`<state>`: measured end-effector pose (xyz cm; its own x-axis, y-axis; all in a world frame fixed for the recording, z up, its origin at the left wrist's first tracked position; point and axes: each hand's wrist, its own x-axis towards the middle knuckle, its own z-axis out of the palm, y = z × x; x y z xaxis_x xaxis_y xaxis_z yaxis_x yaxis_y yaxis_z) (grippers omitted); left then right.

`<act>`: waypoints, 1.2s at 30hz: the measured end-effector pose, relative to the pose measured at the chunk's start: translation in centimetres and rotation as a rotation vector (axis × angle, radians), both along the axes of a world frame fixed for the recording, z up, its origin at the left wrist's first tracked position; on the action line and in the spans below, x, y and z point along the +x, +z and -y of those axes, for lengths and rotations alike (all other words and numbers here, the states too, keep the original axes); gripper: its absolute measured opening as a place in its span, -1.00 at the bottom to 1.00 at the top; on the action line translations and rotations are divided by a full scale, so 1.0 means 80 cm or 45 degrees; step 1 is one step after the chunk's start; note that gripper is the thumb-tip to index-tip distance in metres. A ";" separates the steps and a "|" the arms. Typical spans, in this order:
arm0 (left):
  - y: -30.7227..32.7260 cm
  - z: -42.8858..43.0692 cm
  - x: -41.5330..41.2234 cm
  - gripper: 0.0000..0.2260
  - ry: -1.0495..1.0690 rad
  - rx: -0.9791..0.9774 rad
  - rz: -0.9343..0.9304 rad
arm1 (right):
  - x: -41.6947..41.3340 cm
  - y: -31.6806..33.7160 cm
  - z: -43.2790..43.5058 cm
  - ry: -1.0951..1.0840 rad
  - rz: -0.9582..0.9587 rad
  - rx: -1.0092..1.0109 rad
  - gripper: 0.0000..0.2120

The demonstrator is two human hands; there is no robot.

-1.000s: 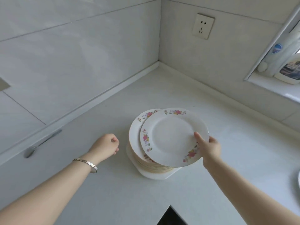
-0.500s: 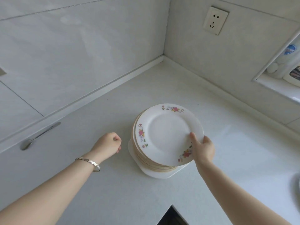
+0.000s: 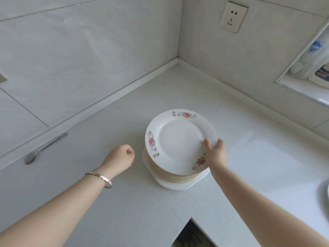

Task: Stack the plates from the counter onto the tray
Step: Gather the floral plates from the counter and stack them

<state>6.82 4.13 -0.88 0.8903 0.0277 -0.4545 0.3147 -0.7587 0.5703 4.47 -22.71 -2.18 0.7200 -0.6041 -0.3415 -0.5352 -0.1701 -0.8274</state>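
A white plate with pink flower prints [image 3: 179, 139] lies on top of a stack of several gold-rimmed plates [image 3: 170, 173]. The stack stands on a white square tray [image 3: 178, 185] on the counter. My right hand [image 3: 214, 154] pinches the top plate's right rim, thumb on the upper face and fingers beneath. My left hand [image 3: 120, 157] hovers just left of the tray with its fingers curled and nothing in it; a silver bracelet sits on its wrist.
A metal spoon [image 3: 44, 148] lies on the ledge at the left wall. The white counter [image 3: 249, 148] runs into a corner under a wall socket [image 3: 233, 16]. Bottles stand in a niche [image 3: 313, 65] at right. A dish's edge [image 3: 324, 196] shows far right. The counter's inner corner [image 3: 191, 218] is near me.
My right hand has slid the top plate leftwards and lowered it until it lines up with the stack. My left hand has stayed in place.
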 end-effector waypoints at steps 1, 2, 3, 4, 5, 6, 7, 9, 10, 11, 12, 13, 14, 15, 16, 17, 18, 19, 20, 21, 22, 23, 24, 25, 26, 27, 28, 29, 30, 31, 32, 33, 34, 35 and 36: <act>0.005 0.004 -0.002 -0.82 -0.028 0.025 0.020 | 0.000 -0.002 0.006 0.018 0.002 0.023 -0.60; 0.011 0.009 -0.004 -0.83 -0.054 0.047 0.043 | -0.002 -0.001 0.012 0.042 0.010 0.051 -0.63; 0.018 0.016 -0.006 -0.84 -0.078 0.058 0.068 | -0.006 -0.001 0.021 0.061 0.008 0.080 -0.61; 0.026 0.025 -0.008 -0.84 -0.102 0.061 0.097 | -0.011 0.000 0.029 0.098 0.002 0.103 -0.56; 0.033 0.036 -0.010 -0.84 -0.130 0.056 0.128 | -0.018 -0.001 0.038 0.109 -0.007 0.132 -0.53; 0.040 0.049 -0.013 -0.82 -0.161 0.046 0.153 | -0.028 -0.002 0.048 0.112 -0.024 0.178 -0.55; 0.045 0.064 -0.016 -0.81 -0.195 0.032 0.167 | -0.038 -0.004 0.058 0.114 -0.052 0.213 -0.59; 0.053 0.101 -0.025 -0.78 -0.275 -0.006 0.172 | -0.063 -0.012 0.080 0.156 -0.162 0.227 -0.67; 0.056 0.121 -0.029 -0.77 -0.324 -0.022 0.169 | -0.077 -0.015 0.092 0.182 -0.229 0.219 -0.72; 0.057 0.141 -0.034 -0.78 -0.379 -0.031 0.164 | -0.091 -0.019 0.105 0.195 -0.288 0.216 -0.76; 0.057 0.163 -0.039 -0.80 -0.441 -0.034 0.161 | -0.106 -0.022 0.119 0.198 -0.332 0.209 -0.79; 0.056 0.185 -0.044 -0.80 -0.504 -0.034 0.158 | -0.121 -0.025 0.134 0.196 -0.368 0.204 -0.82; 0.054 0.207 -0.050 -0.81 -0.564 -0.037 0.155 | -0.137 -0.027 0.151 0.194 -0.402 0.197 -0.83; 0.049 0.231 -0.057 -0.81 -0.619 -0.045 0.147 | -0.155 -0.026 0.167 0.196 -0.422 0.190 -0.84; 0.045 0.256 -0.064 -0.82 -0.667 -0.056 0.127 | -0.172 -0.023 0.184 0.195 -0.437 0.178 -0.85; 0.039 0.281 -0.071 -0.82 -0.708 -0.067 0.094 | -0.190 -0.021 0.202 0.183 -0.439 0.163 -0.86; 0.034 0.307 -0.080 -0.83 -0.746 -0.073 0.054 | -0.209 -0.018 0.221 0.165 -0.449 0.143 -0.87; 0.028 0.332 -0.090 -0.84 -0.787 -0.070 0.017 | -0.229 -0.016 0.241 0.140 -0.456 0.129 -0.88; 0.023 0.358 -0.102 -0.86 -0.827 -0.065 -0.011 | -0.249 -0.015 0.261 0.112 -0.470 0.123 -0.89; 0.017 0.383 -0.114 -0.86 -0.861 -0.062 -0.039 | -0.271 -0.014 0.283 0.079 -0.473 0.121 -0.89; 0.013 0.409 -0.127 -0.87 -0.887 -0.065 -0.073 | -0.292 -0.014 0.306 0.042 -0.481 0.114 -0.89; 0.007 0.433 -0.141 -0.86 -0.909 -0.071 -0.117 | -0.313 -0.014 0.328 -0.001 -0.481 0.107 -0.88; 0.001 0.458 -0.155 -0.84 -0.922 -0.080 -0.168 | -0.334 -0.015 0.351 -0.047 -0.480 0.104 -0.87; -0.005 0.482 -0.169 -0.83 -0.919 -0.092 -0.223 | -0.355 -0.015 0.371 -0.091 -0.470 0.108 -0.88; -0.010 0.507 -0.184 -0.83 -0.904 -0.105 -0.278 | -0.375 -0.015 0.391 -0.131 -0.467 0.117 -0.89; -0.016 0.531 -0.198 -0.84 -0.879 -0.120 -0.332 | -0.394 -0.015 0.411 -0.165 -0.466 0.124 -0.90; -0.023 0.554 -0.213 -0.87 -0.848 -0.141 -0.386 | -0.413 -0.017 0.430 -0.198 -0.471 0.125 -0.90; -0.029 0.578 -0.227 -0.90 -0.797 -0.175 -0.446 | -0.431 -0.018 0.447 -0.227 -0.474 0.126 -0.89; -0.035 0.602 -0.241 -0.92 -0.721 -0.216 -0.508 | -0.449 -0.021 0.464 -0.255 -0.478 0.138 -0.88; -0.042 0.624 -0.255 -0.94 -0.624 -0.266 -0.576 | -0.465 -0.023 0.479 -0.285 -0.482 0.155 -0.87; -0.049 0.645 -0.266 -0.94 -0.509 -0.324 -0.650 | -0.479 -0.026 0.492 -0.311 -0.490 0.168 -0.86; -0.055 0.665 -0.277 -0.92 -0.376 -0.390 -0.720 | -0.491 -0.028 0.504 -0.329 -0.499 0.175 -0.87; -0.061 0.682 -0.285 -0.92 -0.251 -0.453 -0.778 | -0.501 -0.030 0.516 -0.340 -0.503 0.180 -0.87; -0.067 0.697 -0.293 -0.96 -0.147 -0.517 -0.823 | -0.508 -0.031 0.525 -0.346 -0.498 0.184 -0.87; -0.072 0.710 -0.297 -0.92 -0.062 -0.578 -0.864 | -0.513 -0.032 0.535 -0.345 -0.493 0.183 -0.86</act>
